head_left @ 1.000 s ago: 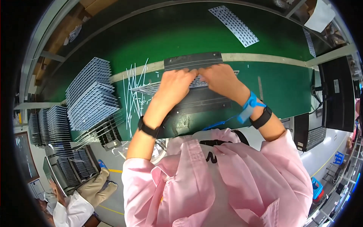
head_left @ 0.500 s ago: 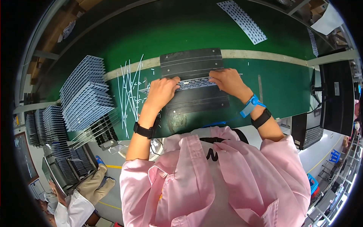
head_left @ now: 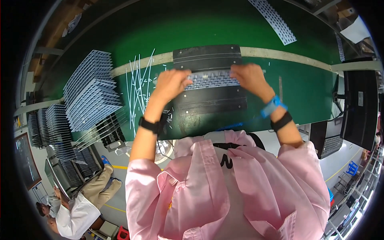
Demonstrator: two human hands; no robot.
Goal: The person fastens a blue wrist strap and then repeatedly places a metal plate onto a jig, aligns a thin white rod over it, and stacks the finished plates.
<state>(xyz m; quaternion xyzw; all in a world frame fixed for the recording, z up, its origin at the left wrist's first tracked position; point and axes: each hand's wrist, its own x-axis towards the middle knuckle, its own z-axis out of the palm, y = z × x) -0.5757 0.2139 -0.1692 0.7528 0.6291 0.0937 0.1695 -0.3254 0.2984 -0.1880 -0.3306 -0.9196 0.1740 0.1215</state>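
Observation:
A white circuit board panel [head_left: 211,81] with rows of small dark parts lies across a black grooved fixture [head_left: 206,57]. My left hand [head_left: 172,85] is closed on the panel's left end, thumb and fingers pinching it. At the other end my right hand [head_left: 250,79] grips the panel in the same way, its fingers somewhat smeared by motion. The panel's far edge is blurred, and its two ends are partly hidden behind my fingers. A blue wrist strap [head_left: 273,106] sits on my right wrist, with a coiled blue cord [head_left: 230,127] by the table's near edge.
Left of the fixture lie long thin white strips [head_left: 140,86] and small scraps [head_left: 169,115]. Farther left rise stacked panels [head_left: 91,90]. Another panel [head_left: 276,22] rests at the far right. A monitor [head_left: 360,104] stands right. A person in white [head_left: 78,216] sits at lower left.
The panel was seen nearly edge-on; now it is tilted so more of its face shows. Both hands have risen slightly, still holding its ends. The whole view has shifted a little.

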